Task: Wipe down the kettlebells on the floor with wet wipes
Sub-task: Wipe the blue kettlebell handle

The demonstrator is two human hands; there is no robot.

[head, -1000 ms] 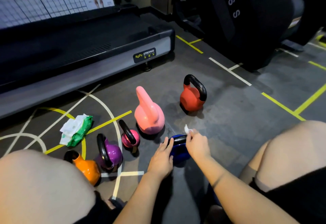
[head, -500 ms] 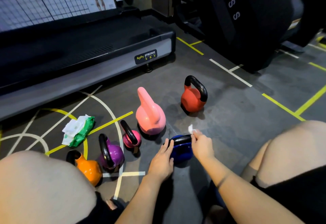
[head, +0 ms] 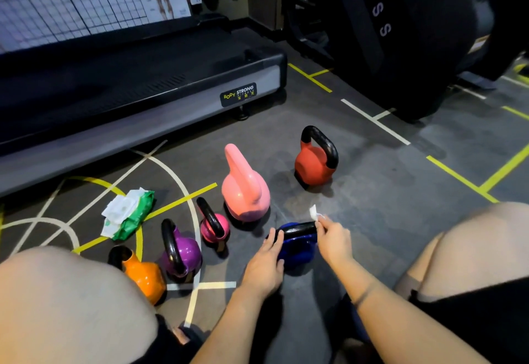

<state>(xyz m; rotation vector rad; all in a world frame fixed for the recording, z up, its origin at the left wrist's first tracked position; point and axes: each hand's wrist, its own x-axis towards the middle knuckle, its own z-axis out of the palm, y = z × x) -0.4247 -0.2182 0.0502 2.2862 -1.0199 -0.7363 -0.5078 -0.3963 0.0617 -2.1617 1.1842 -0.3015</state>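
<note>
**Blue kettlebell handle under the wipe, lower centre of the frame**

The blue kettlebell [head: 300,252] stands on the grey floor [head: 378,197] at lower centre, between the person's two bare knees; its black handle [head: 296,230] runs across the top. The left hand [head: 264,266] lies against the bell's left side, fingers nearly straight and resting on the left end of the handle, thumb on the blue body. The right hand [head: 333,239] has its fingers curled at the right end of the handle, pinching a small white wet wipe [head: 314,212]; a corner of the wipe sticks up above the fingertips.

Just above the blue bell stands the pale pink kettlebell [head: 246,194]; further right and up is the red kettlebell [head: 313,166] with a black handle, well apart from the hands. Toward the left a small magenta kettlebell [head: 216,230], a purple kettlebell [head: 186,253] and an orange kettlebell [head: 144,276] stand in a line, the orange one partly hidden by the left knee [head: 71,306]. A green pack of wipes [head: 131,214] lies on the painted floor lines at left of centre, white sheets showing at its top; a treadmill [head: 143,86] fills the upper left.
</note>
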